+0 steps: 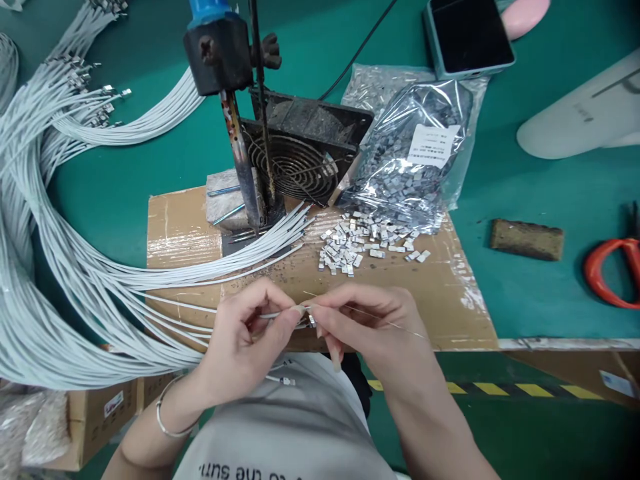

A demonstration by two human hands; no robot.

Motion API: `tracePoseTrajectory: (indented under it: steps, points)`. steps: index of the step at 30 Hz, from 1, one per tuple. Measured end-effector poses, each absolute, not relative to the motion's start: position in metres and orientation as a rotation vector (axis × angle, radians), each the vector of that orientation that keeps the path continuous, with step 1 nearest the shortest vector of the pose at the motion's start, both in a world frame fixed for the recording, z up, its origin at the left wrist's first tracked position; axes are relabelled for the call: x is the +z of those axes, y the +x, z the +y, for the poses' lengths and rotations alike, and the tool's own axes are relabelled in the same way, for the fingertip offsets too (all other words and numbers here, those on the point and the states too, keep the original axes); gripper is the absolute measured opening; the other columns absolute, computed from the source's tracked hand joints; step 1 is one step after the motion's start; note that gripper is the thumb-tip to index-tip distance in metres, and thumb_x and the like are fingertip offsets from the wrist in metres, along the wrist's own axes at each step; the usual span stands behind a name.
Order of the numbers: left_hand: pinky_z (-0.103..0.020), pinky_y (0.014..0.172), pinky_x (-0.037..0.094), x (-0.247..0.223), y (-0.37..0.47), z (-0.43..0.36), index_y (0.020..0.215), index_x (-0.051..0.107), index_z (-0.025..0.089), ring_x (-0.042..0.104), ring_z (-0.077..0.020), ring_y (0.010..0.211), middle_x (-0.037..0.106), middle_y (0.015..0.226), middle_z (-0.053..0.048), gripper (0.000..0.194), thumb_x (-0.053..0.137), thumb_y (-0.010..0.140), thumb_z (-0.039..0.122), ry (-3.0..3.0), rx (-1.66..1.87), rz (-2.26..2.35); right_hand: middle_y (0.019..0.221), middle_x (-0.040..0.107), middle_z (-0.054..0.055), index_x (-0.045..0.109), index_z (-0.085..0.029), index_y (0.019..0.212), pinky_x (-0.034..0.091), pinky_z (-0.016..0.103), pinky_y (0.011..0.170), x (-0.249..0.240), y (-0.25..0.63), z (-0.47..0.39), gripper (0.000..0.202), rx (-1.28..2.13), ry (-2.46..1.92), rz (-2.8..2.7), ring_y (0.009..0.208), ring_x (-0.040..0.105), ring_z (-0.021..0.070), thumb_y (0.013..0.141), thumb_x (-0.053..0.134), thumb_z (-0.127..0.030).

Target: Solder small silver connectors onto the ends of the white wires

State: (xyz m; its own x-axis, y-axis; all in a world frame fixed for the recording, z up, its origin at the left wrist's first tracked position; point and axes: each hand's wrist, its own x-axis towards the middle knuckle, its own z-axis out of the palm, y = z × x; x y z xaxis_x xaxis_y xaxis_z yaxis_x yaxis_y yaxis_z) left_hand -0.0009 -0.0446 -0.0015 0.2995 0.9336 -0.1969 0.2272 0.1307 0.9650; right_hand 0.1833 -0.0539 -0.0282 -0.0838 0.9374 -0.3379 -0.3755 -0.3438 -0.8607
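Note:
My left hand [255, 333] is closed in a pinch on a white cable [271, 315], near the cable's end. Its fingertips meet those of my right hand [367, 320], also closed. A thin silvery solder wire [407, 329] runs through the right fingers and sticks out past them on both sides. Just below the fingertips shows a small metal connector [313, 321]; what holds it is hidden. Ahead of the hands, a clamped soldering iron [243, 160] points down over a bundle of white cables [240, 257]. Loose metal connectors [350, 243] lie in a pile to its right.
A cardboard sheet [425, 300] covers the table's front. Behind stand a black fan [300, 160] and a bag of connectors [405, 160]. Farther right are a brown sponge block [527, 240], red-handled scissors [605, 267], a phone-like device [470, 37] and a white bottle [580, 107]. Cables [75, 320] fill the left.

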Motion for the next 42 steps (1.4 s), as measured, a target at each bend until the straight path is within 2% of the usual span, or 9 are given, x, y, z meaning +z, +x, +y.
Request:
tracePoseTrajectory:
  steps: [7, 12, 15, 18, 21, 27, 32, 37, 42]
  points:
    - [-0.021, 0.044, 0.023, -0.002, 0.006, -0.038, 0.075, 0.063, 0.02, 0.036, -0.0081, 0.052, 0.052, 0.06, 0.005, 0.021, 0.072, 0.094, 0.014, 1.252, 0.783, 1.245, 0.062, 0.073, -0.003, 0.087, -0.026, 0.08, 0.06, 0.021, 0.048, -0.011, 0.181, -0.059, 0.01, 1.643, -1.264, -0.644, 0.047, 0.064, 0.0099, 0.081, 0.096, -0.03]
    - [-0.019, 0.043, 0.022, -0.009, 0.01, -0.044, 0.077, 0.064, 0.02, 0.032, -0.0058, 0.048, 0.046, 0.057, 0.009, 0.021, 0.073, 0.093, 0.009, 1.525, 0.891, 1.317, 0.056, 0.07, -0.004, 0.085, -0.024, 0.076, 0.055, 0.018, 0.042, -0.014, 0.181, -0.056, 0.016, 1.647, -1.216, -0.623, 0.042, 0.06, 0.0086, 0.075, 0.101, -0.03]
    - [-0.018, 0.043, 0.026, -0.013, 0.014, -0.049, 0.082, 0.064, 0.02, 0.036, -0.005, 0.047, 0.049, 0.058, 0.01, 0.021, 0.072, 0.095, 0.008, 1.671, 1.003, 1.31, 0.055, 0.069, -0.003, 0.084, -0.023, 0.076, 0.051, 0.018, 0.035, -0.023, 0.177, -0.056, 0.014, 1.593, -1.18, -0.669, 0.036, 0.057, 0.0084, 0.082, 0.095, -0.031]
    - [-0.018, 0.044, 0.029, -0.016, 0.016, -0.052, 0.081, 0.063, 0.02, 0.038, -0.006, 0.048, 0.052, 0.058, 0.008, 0.022, 0.069, 0.101, 0.013, 1.553, 1.007, 1.308, 0.052, 0.066, -0.004, 0.082, -0.022, 0.073, 0.045, 0.016, 0.031, -0.029, 0.164, -0.059, 0.016, 1.446, -1.182, -0.657, 0.033, 0.053, 0.0076, 0.086, 0.088, -0.028]
    - [-0.02, 0.046, 0.031, -0.015, 0.016, -0.053, 0.079, 0.063, 0.02, 0.038, -0.0078, 0.049, 0.052, 0.059, 0.006, 0.025, 0.068, 0.104, 0.02, 1.332, 0.94, 1.352, 0.055, 0.066, -0.004, 0.083, -0.022, 0.075, 0.046, 0.018, 0.034, -0.03, 0.15, -0.063, 0.013, 1.246, -1.211, -0.713, 0.037, 0.055, 0.0083, 0.087, 0.082, -0.019]
    - [-0.019, 0.045, 0.029, -0.005, 0.012, -0.045, 0.09, 0.07, 0.02, 0.036, -0.0077, 0.048, 0.056, 0.057, 0.006, 0.012, 0.073, 0.1, 0.026, 1.034, 0.948, 1.331, 0.067, 0.076, -0.002, 0.088, -0.026, 0.089, 0.056, 0.023, 0.05, -0.026, 0.15, -0.06, 0.02, 0.913, -1.263, -1.083, 0.051, 0.061, 0.0104, 0.091, 0.077, -0.01]
    - [-0.019, 0.044, 0.025, 0.0, 0.011, -0.035, 0.082, 0.072, 0.019, 0.031, -0.0065, 0.047, 0.054, 0.054, 0.007, 0.011, 0.076, 0.093, 0.018, 0.971, 0.928, 1.332, 0.069, 0.075, -0.002, 0.089, -0.03, 0.102, 0.054, 0.023, 0.05, -0.028, 0.163, -0.055, 0.028, 0.957, -1.178, -1.17, 0.053, 0.064, 0.011, 0.097, 0.074, -0.008]
    - [-0.018, 0.044, 0.021, 0.001, 0.011, -0.03, 0.079, 0.073, 0.019, 0.027, -0.0062, 0.048, 0.049, 0.052, 0.009, 0.01, 0.078, 0.087, 0.014, 0.99, 0.928, 1.361, 0.065, 0.073, -0.002, 0.085, -0.025, 0.09, 0.057, 0.024, 0.049, -0.024, 0.169, -0.055, 0.013, 1.033, -1.348, -0.933, 0.05, 0.065, 0.0118, 0.095, 0.079, -0.015]
    - [-0.017, 0.044, 0.021, 0.002, 0.013, -0.028, 0.078, 0.074, 0.019, 0.028, -0.0054, 0.047, 0.05, 0.052, 0.009, 0.01, 0.079, 0.084, 0.012, 0.984, 0.942, 1.363, 0.07, 0.074, -0.001, 0.086, -0.026, 0.088, 0.057, 0.026, 0.053, -0.019, 0.169, -0.051, 0.016, 1.006, -1.303, -1.002, 0.055, 0.065, 0.0125, 0.095, 0.079, -0.013]
